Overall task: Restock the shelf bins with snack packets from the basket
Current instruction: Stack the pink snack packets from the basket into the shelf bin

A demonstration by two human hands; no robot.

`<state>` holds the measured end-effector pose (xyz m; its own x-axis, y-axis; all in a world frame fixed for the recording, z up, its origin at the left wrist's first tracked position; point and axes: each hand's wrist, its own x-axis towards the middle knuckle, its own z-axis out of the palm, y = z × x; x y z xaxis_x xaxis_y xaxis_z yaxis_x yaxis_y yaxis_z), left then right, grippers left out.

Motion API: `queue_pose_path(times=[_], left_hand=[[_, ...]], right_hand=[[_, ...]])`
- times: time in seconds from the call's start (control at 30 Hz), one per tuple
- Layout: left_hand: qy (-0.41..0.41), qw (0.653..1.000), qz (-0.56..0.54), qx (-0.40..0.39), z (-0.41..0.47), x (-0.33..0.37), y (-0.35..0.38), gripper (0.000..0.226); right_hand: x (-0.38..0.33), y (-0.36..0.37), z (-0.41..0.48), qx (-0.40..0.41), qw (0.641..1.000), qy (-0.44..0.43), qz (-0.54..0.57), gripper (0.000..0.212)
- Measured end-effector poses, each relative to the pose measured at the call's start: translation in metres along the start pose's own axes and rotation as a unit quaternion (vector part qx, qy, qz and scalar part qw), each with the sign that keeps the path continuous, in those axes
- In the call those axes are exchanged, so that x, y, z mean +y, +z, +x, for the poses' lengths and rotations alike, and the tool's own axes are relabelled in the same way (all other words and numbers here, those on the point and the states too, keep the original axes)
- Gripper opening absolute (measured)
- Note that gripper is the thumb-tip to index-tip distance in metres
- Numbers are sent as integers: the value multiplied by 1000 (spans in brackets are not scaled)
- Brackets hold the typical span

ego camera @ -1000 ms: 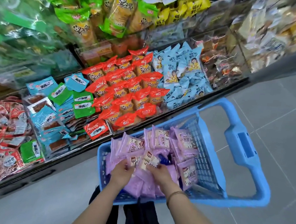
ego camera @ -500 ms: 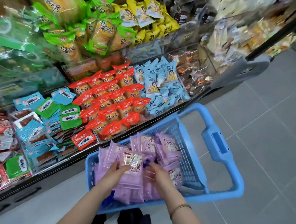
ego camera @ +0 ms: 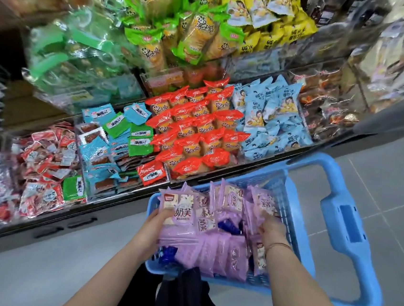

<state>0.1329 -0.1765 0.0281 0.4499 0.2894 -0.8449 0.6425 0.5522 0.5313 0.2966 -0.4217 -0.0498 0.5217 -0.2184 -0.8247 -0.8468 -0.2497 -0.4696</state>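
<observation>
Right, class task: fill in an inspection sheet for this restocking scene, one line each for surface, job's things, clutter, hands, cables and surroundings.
Surface: grey tiled floor; blue basket stands on it beside the shelf.
Job's things: purple packets heaped in the basket; shelf bins hold red packets, light blue packets and green packets.
Clutter: one red packet lies loose at a bin's front edge.
Hands: left hand grips a stack of purple packets; right hand has its fingers pushed among the packets.
Cables: nothing seen.
Surroundings: shop aisle, upper shelves blurred.

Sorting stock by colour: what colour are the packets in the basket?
Light purple packets, seen in the head view, in the blue basket.
</observation>
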Motion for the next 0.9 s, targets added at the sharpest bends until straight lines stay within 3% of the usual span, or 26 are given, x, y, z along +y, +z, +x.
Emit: queue_pose_path(times=[0.1,0.2,0.3,0.43,0.53,0.7,0.8,0.9], left_hand=[[-9,1000,-4,-21,-2,1,3,62],[-8,1000,-18,-20,0,2,7,56],[2,999,-26,-20,2,4,11,54],[17,1000,-1,-14,4,6,16,55],[35,999,23,-27,-1,7,18,50],[72,989,129,-28,-7,13,21,66],[99,970,216,-44,-10,14,27,63],[105,942,304,-100,-15,14,35,77]], right_hand=[[0,-4,-5,26,996,30,75,39],[7,-12,-16,-6,987,72,144,39],[22,-21,-27,-33,977,44,208,38],[39,-27,-42,-7,988,-45,147,20],[43,-29,-57,-51,986,-99,128,16],[25,-38,-86,-198,953,-118,199,19],[12,-36,-99,-261,948,-148,106,20],[7,-16,-107,-243,936,-245,-73,19]])
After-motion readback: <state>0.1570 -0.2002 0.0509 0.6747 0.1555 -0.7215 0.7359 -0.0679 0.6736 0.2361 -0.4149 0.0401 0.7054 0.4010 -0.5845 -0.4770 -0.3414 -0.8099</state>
